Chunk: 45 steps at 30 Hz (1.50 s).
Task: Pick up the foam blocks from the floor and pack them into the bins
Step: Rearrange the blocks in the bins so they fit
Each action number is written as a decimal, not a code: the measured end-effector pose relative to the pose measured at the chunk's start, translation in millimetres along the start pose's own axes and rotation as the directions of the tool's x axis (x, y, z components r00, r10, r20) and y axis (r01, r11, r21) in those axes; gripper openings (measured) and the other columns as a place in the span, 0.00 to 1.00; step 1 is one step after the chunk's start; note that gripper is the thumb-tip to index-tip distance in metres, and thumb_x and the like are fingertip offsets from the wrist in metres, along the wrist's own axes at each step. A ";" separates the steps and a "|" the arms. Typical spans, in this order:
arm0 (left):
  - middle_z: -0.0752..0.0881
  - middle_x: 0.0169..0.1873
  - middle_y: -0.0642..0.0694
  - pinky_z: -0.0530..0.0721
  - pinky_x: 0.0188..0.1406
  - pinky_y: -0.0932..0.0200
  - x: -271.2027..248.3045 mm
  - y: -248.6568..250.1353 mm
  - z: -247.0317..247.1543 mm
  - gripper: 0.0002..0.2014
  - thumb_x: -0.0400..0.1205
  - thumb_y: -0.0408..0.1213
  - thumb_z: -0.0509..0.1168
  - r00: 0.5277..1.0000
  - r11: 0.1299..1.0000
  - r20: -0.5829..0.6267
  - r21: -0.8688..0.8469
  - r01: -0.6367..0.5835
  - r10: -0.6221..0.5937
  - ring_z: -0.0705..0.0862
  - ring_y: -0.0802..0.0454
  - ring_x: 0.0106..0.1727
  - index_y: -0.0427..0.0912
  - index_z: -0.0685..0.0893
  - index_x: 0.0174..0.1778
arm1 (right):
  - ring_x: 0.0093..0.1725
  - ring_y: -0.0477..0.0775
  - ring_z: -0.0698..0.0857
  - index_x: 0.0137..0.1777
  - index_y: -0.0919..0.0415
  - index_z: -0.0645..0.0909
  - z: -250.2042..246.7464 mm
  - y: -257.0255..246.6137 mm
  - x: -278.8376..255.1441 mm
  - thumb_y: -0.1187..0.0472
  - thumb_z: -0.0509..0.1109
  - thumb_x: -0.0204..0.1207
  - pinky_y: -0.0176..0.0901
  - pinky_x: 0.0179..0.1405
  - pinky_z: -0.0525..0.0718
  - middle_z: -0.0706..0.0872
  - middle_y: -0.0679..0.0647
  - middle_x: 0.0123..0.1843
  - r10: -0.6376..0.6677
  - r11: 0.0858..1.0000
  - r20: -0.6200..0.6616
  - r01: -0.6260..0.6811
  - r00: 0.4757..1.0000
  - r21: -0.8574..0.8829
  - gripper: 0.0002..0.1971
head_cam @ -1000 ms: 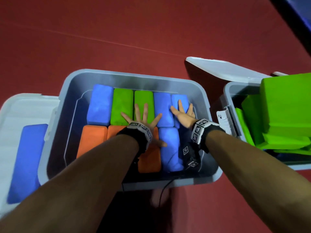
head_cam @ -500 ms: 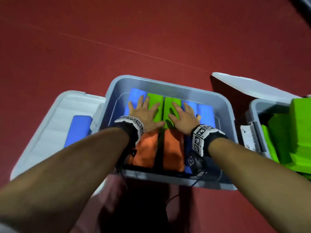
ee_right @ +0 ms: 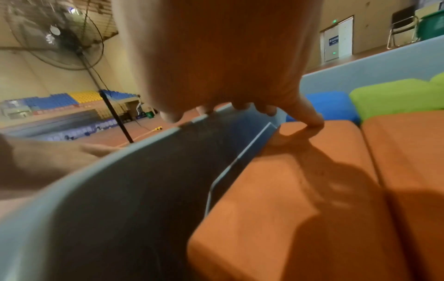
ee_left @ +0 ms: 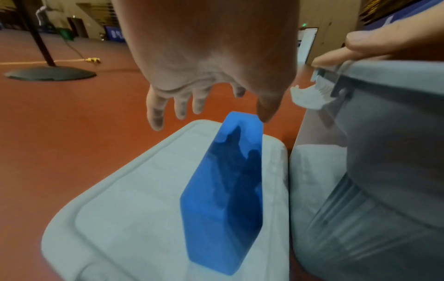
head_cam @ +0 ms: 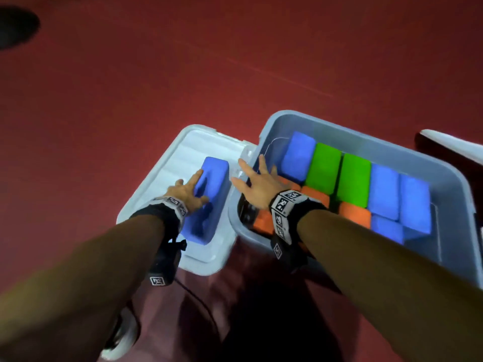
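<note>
The left hand (head_cam: 187, 192) hovers with fingers spread just above a blue foam block (head_cam: 209, 202) lying on the grey lid (head_cam: 167, 173) on the red floor (head_cam: 130, 87), holding nothing. The right hand (head_cam: 257, 182), fingers straight, reaches over the bin's (head_cam: 392, 150) left rim, one fingertip touching an orange block (ee_right: 300, 180). Blue, green and orange blocks fill the bin.

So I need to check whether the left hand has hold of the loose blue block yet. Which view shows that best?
Left wrist: the blue block lies on the lid, the left hand spread above it, no grip. Head shows them overlapping, contact unclear. Right wrist doesn't show it.
</note>
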<state>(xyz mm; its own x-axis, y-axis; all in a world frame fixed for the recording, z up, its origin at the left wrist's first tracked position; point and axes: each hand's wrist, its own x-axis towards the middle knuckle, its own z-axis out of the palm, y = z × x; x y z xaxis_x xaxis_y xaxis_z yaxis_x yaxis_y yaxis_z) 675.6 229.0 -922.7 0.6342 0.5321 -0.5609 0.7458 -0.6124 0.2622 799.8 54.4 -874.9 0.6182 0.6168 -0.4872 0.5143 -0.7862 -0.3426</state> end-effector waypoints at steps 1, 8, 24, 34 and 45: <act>0.61 0.81 0.33 0.67 0.77 0.42 1.0 -6.4 4.8 0.44 0.80 0.59 0.68 0.999 0.999 0.042 -0.036 -0.003 0.005 0.68 0.31 0.78 0.67 0.44 0.84 | 0.85 0.70 0.39 0.82 0.29 0.41 2.8 0.1 1.1 0.28 0.47 0.80 0.78 0.77 0.52 0.33 0.52 0.87 0.014 1.000 0.000 -0.014 1.000 -0.017 0.33; 0.66 0.76 0.36 0.73 0.70 0.38 3.5 -15.6 36.0 0.59 0.72 0.64 0.73 0.987 0.999 0.162 -0.042 0.003 0.004 0.75 0.31 0.72 0.64 0.32 0.83 | 0.85 0.70 0.37 0.82 0.30 0.35 1.1 -2.3 2.1 0.29 0.46 0.81 0.76 0.79 0.47 0.37 0.57 0.87 0.039 0.999 0.069 -0.038 0.997 -0.008 0.34; 0.68 0.77 0.32 0.75 0.68 0.42 -59.0 23.9 -117.0 0.60 0.73 0.47 0.75 0.939 0.984 -0.324 -0.094 -0.153 0.115 0.78 0.28 0.68 0.57 0.33 0.85 | 0.86 0.67 0.43 0.84 0.55 0.29 -95.8 -13.8 -18.1 0.37 0.71 0.74 0.59 0.83 0.52 0.38 0.71 0.85 -0.069 0.984 -0.205 0.100 0.976 0.145 0.58; 0.82 0.55 0.45 0.78 0.47 0.53 -119.0 155.4 -148.4 0.52 0.54 0.45 0.68 0.798 0.816 -0.278 -0.077 -0.573 0.535 0.83 0.38 0.53 0.59 0.60 0.79 | 0.86 0.59 0.49 0.86 0.48 0.40 -218.6 57.7 -101.8 0.37 0.77 0.68 0.58 0.84 0.55 0.49 0.61 0.87 -0.137 0.963 -0.444 0.224 0.885 0.149 0.58; 0.77 0.64 0.52 0.74 0.66 0.57 -148.4 280.9 -72.7 0.56 0.69 0.53 0.81 0.661 0.669 0.105 -0.095 -0.737 0.743 0.79 0.48 0.66 0.53 0.49 0.84 | 0.56 0.58 0.81 0.73 0.47 0.58 -212.4 167.8 -228.8 0.32 0.73 0.68 0.48 0.59 0.77 0.81 0.55 0.59 0.183 0.951 -0.518 -0.016 0.836 0.310 0.40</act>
<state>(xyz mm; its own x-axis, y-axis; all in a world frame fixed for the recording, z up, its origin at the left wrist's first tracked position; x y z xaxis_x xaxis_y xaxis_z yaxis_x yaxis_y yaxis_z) 805.8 20.5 -708.7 0.9519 -0.1650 -0.2584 0.0509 -0.7461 0.6639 870.9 -210.3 -650.4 0.9186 0.3916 -0.0538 0.2947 -0.7691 -0.5671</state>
